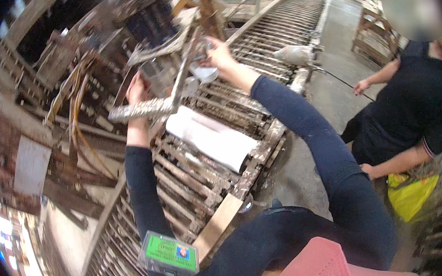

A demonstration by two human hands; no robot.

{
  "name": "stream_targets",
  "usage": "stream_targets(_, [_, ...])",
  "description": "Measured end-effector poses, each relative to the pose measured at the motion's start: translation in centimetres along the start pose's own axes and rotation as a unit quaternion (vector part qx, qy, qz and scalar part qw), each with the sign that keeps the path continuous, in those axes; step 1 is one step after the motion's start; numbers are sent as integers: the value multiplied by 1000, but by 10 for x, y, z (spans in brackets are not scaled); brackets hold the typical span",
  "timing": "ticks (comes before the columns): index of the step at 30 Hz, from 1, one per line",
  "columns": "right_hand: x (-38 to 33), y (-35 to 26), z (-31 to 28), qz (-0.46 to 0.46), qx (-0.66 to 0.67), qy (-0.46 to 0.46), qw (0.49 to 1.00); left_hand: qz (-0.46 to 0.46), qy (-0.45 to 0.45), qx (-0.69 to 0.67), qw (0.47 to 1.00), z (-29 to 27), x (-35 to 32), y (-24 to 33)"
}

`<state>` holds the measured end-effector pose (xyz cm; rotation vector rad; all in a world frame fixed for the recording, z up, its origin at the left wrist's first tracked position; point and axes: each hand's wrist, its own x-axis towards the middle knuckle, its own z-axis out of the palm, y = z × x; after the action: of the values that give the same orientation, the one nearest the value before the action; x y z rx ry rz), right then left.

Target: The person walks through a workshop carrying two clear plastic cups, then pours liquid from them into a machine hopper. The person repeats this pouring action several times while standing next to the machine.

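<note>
Both my arms reach forward into a crusted metal frame (145, 109) on a machine above a roller bed. My left hand (137, 89) is closed at the left edge of a greyish, shiny piece (159, 77) inside the frame. On the frame's right side, my right hand (219, 54) is raised with its fingers curled; what they grip is blurred. Just below that hand is a whitish cup-like thing (204, 74). A white sheet (211, 138), curved like a roll, lies on the dirty rollers nearer to me.
The roller conveyor (279, 27) runs far to the right, with a pale wrapped bundle (296, 54) on its edge. Yellowish hoses (74, 118) hang at left. A wooden board (219, 225) lies near my body. A person (409, 105) stands at right beside a yellow bag (412, 193).
</note>
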<state>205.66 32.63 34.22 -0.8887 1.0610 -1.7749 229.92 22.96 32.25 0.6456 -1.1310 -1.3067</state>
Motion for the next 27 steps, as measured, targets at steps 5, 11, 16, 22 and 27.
stream_targets(5, [-3, -2, 0, 7, 23, -31, 999, -38, 53, 88, 994, 1, 10, 3])
stream_targets(11, [-4, -1, -1, -6, 37, -48, 998, -26, 35, 117, 992, 1, 6, 6])
stream_targets(16, [-5, -1, -2, -3, 19, -43, 999, -23, 37, 87, 995, 2, 3, 5])
stream_targets(22, [-7, -2, 0, -14, 27, -61, 998, -43, 45, 91, 994, 3, 4, 9])
stream_targets(27, [-6, -3, -2, -10, 29, -74, 997, -40, 48, 79, 995, 6, 2, 11])
